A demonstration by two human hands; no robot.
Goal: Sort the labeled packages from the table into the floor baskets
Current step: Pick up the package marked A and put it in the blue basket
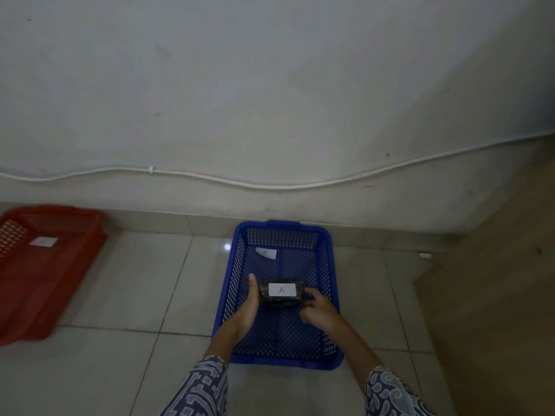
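Note:
A small black package [281, 294] with a white label marked "A" is held between both hands above the inside of the blue basket [329, 283] on the floor. My left hand [250, 307] presses flat against the package's left end. My right hand [319, 310] grips its right end with curled fingers. A white paper tag marked "A" [266, 253] lies on the blue basket's floor near its far wall. A red basket [69, 265] stands on the floor at the left, with a white tag [43, 241] inside it.
A wall with a white cable [270, 185] runs right behind the baskets. Tiled floor lies between the two baskets. A brownish surface [495, 295] rises at the right. A small white object [425, 255] lies by the wall's foot at the right.

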